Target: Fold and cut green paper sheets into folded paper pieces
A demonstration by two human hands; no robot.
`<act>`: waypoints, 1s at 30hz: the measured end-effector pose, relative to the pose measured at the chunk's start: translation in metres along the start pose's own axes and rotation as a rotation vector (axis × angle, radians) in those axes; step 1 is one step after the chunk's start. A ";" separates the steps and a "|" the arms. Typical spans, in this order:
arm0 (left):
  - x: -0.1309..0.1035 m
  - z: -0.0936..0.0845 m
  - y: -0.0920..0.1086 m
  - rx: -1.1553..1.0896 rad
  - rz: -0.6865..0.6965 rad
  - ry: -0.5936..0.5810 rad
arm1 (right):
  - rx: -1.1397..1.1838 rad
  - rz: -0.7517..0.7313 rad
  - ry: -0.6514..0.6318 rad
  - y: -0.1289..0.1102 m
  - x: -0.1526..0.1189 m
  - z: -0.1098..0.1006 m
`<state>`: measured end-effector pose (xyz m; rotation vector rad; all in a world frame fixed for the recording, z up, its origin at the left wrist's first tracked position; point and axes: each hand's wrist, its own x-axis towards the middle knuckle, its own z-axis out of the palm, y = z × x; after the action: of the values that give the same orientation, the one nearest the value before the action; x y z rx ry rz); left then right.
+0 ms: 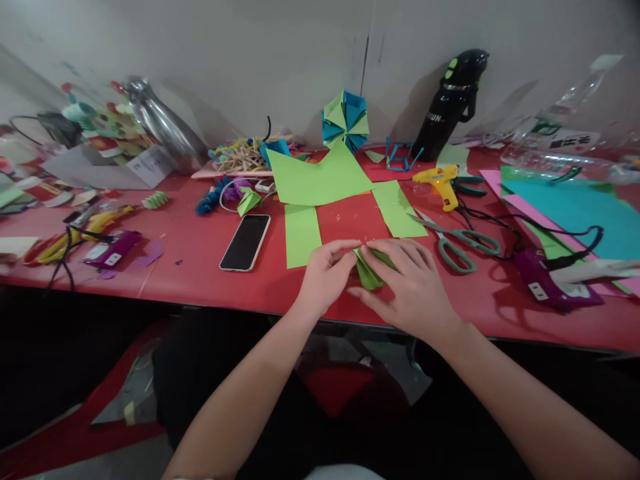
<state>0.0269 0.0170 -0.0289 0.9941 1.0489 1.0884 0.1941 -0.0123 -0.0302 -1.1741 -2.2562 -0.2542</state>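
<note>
Handling a small folded piece of bright-green paper [369,273] with both hands, to the right of the smartphone [245,243] and slightly nearer the person.
The left hand [330,275] is nearly closed, thumb and forefinger at the piece's left edge, seemingly pinching it; the right hand [407,283] spreads over the other side, fingertips on the paper and thumb apart, though whether it grips cannot be told. The piece should be feather-light, crisp along its folds but easily bent or torn, so it is best held lightly by its creased edges. Right of the smartphone and beyond it lies a large, matte light-green sheet [320,179] with a dipped upper edge; farther back, to the smartphone's right, stands a faceted blue-and-green paper ball [345,121] with sharp pleats.
</note>
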 end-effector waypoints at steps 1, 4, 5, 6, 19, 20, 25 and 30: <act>0.000 -0.001 0.001 -0.014 -0.003 0.009 | 0.016 -0.025 -0.016 0.001 -0.001 0.000; 0.002 -0.003 0.002 -0.049 -0.012 0.013 | 0.075 -0.077 -0.012 0.007 -0.003 0.001; 0.002 -0.004 0.002 -0.047 -0.011 0.014 | 0.103 -0.081 0.002 0.009 -0.003 0.002; 0.002 -0.005 0.001 -0.037 -0.007 0.012 | 0.137 -0.078 0.018 0.011 -0.004 0.003; 0.007 -0.025 0.008 0.467 0.697 -0.189 | 0.795 0.355 0.160 0.012 0.002 -0.013; 0.008 -0.025 0.008 0.451 0.714 -0.188 | 0.839 0.369 0.156 0.011 0.002 -0.014; 0.005 -0.024 0.010 0.368 0.754 -0.189 | 1.029 0.397 0.143 0.010 0.005 -0.017; 0.002 -0.027 0.016 0.413 0.782 -0.128 | 1.050 0.411 0.182 0.012 0.006 -0.021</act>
<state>-0.0023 0.0249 -0.0195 1.8781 0.7992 1.4251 0.2101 -0.0098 -0.0108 -0.9052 -1.5322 0.8462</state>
